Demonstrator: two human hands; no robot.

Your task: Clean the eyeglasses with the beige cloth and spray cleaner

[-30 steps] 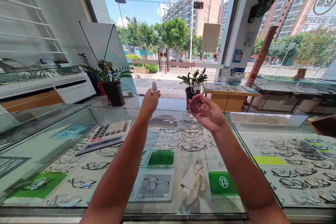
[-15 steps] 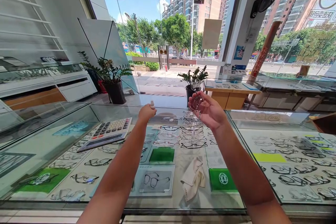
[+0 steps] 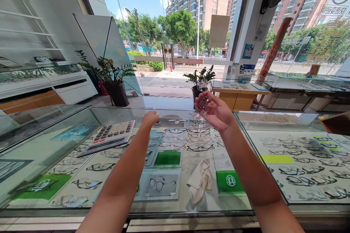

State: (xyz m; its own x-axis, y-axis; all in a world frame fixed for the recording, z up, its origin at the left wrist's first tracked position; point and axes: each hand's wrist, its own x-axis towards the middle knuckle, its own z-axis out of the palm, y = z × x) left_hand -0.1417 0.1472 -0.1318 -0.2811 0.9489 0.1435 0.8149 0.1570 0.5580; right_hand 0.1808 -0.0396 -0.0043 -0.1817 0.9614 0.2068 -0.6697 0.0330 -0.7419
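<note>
My left hand (image 3: 150, 118) is stretched out over the far part of the glass showcase, its fingers wrapped round a small spray bottle (image 3: 155, 111) with a whitish top; most of the bottle is hidden in the fist. Level with it on the right, my right hand (image 3: 217, 113) is raised, palm partly turned up. Its thumb and fingertips hold a round clear eyeglass lens (image 3: 204, 104) by the edge; whether a frame is attached I cannot tell. Below, a crumpled beige cloth (image 3: 199, 182) lies on the glass top, touched by neither hand.
A large calculator (image 3: 108, 136) lies on the glass left of my left arm. Under the glass are rows of spectacles (image 3: 200, 147), green cards (image 3: 167, 158) and a picture of glasses (image 3: 161, 185). Potted plants (image 3: 119, 94) stand beyond the showcase (image 3: 153, 209), before the glass doors.
The view has shifted slightly, so most things sit a little further left and higher. Both hands keep their holds; the bottle in my left hand appears turned and lower in the fist.
</note>
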